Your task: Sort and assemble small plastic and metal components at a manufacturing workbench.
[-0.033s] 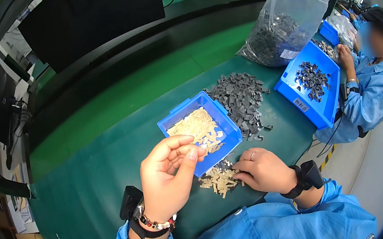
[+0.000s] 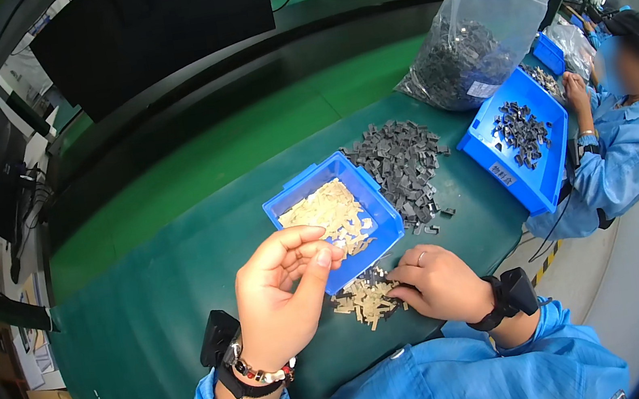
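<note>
We look down on a green worktop (image 2: 190, 324), where the left hand (image 2: 277, 291) hangs in front of a blue bin (image 2: 382, 227), palm turned inward, its thumb and fingers (image 2: 310, 278) curled together at the tips — whether they pinch some small piece between them, we cannot tell. The bin holds a layer of thin tan pieces (image 2: 329, 208), gathered mostly toward its far left side, with bare blue showing to the right. Just beside the bin's near corner lies a small loose heap (image 2: 368, 300) of tan pieces mixed with some dark ones, and the right hand (image 2: 448, 287) reaches into its right edge, thumb and forefinger drawn close together among the pieces; we cannot make out if anything is gripped there. That hand wears a ring (image 2: 421, 259), and both wrists carry strapped black devices (image 2: 519, 292), the left one with a beaded bracelet (image 2: 258, 374) as well. Beyond the bin, along its right side, we see a spread of dark grey pieces (image 2: 404, 171), and farther off a clear plastic bag (image 2: 470, 48) stands, its lower part filled with dark pieces too. To the right sits a blue tray (image 2: 549, 179) with a scatter of black pieces (image 2: 523, 134) inside — and past it we find a co-worker (image 2: 631, 164) in blue, hands raised near the tray.
</note>
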Tool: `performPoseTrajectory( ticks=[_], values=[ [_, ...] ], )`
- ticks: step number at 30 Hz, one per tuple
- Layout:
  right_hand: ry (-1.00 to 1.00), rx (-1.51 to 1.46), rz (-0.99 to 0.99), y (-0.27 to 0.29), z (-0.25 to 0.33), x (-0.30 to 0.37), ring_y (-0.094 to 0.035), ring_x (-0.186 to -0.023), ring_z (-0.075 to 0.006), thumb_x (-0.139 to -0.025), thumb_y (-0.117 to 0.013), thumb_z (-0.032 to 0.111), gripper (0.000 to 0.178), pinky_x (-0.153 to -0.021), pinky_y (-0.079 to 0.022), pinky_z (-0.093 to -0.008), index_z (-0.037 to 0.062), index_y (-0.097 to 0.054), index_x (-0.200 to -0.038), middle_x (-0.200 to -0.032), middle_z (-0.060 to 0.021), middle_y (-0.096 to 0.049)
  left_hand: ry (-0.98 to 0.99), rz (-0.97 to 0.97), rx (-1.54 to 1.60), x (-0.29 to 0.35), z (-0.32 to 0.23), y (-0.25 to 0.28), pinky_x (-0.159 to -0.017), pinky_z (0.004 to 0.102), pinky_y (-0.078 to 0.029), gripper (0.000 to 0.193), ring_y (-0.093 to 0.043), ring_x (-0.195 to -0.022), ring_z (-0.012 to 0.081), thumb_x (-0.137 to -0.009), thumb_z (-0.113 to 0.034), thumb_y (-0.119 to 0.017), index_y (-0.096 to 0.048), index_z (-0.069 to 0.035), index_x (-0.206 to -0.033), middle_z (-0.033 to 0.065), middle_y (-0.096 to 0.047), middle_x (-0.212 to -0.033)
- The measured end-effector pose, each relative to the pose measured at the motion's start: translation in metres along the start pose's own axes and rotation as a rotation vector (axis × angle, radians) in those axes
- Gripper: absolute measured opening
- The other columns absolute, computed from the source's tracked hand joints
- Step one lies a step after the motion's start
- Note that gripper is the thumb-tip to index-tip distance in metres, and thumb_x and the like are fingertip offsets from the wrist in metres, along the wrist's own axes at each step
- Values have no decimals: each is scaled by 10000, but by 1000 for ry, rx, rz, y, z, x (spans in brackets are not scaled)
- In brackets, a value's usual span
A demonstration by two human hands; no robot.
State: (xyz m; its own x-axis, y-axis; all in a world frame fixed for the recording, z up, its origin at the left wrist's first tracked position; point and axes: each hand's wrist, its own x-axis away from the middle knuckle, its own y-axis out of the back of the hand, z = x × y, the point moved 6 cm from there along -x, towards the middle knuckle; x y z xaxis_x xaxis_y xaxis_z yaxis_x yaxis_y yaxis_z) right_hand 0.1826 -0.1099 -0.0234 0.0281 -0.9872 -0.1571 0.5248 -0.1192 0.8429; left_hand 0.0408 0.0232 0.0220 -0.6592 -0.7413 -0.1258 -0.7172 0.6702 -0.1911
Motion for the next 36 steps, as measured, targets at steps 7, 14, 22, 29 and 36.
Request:
performPoseTrajectory(
  ticks=[7, 14, 22, 29, 36],
  values=[
    [38, 59, -10, -6, 0, -4, -614, -823, -292, -782, -745, 145, 190, -761, -506, -390, 12, -705, -912, -869, -101, -641, -38, -16, -108, 2, 1, 0, -833, 292, -562, 179, -697, -923, 173, -924, 28, -615, -605, 71, -1097, 124, -695, -964],
    [-4, 24, -49, -4, -2, -7, -616, -822, -293, -780, -739, 126, 163, -767, -506, -389, 9, -710, -890, -857, -103, -643, -40, -7, -134, 1, 5, -1, -826, 295, -566, 167, -700, -930, 176, -922, 33, -611, -619, 69, -1085, 125, -697, -970],
    [40, 89, -91, -6, -4, -10, -604, -795, -292, -750, -667, 109, 87, -743, -492, -393, 28, -668, -783, -799, -108, -615, -6, 41, -129, -5, 8, -7, -836, 308, -558, 169, -681, -895, 177, -936, 24, -604, -586, 59, -1101, 132, -695, -959],
    [66, 201, 2, -24, -2, -9, -604, -853, -295, -760, -568, 99, 113, -765, -488, -392, 27, -610, -836, -854, -121, -608, -32, 31, -122, 2, 13, 0, -825, 311, -561, 142, -688, -881, 186, -929, 26, -606, -586, 63, -1065, 140, -695, -946],
    [-10, 230, 27, -13, 5, -7, -586, -902, -282, -796, -592, 99, 133, -792, -473, -381, 45, -648, -904, -904, -94, -597, -8, 19, -126, -3, 20, 1, -814, 305, -578, 154, -714, -887, 190, -913, 20, -622, -616, 93, -1048, 147, -711, -941]
  ],
)
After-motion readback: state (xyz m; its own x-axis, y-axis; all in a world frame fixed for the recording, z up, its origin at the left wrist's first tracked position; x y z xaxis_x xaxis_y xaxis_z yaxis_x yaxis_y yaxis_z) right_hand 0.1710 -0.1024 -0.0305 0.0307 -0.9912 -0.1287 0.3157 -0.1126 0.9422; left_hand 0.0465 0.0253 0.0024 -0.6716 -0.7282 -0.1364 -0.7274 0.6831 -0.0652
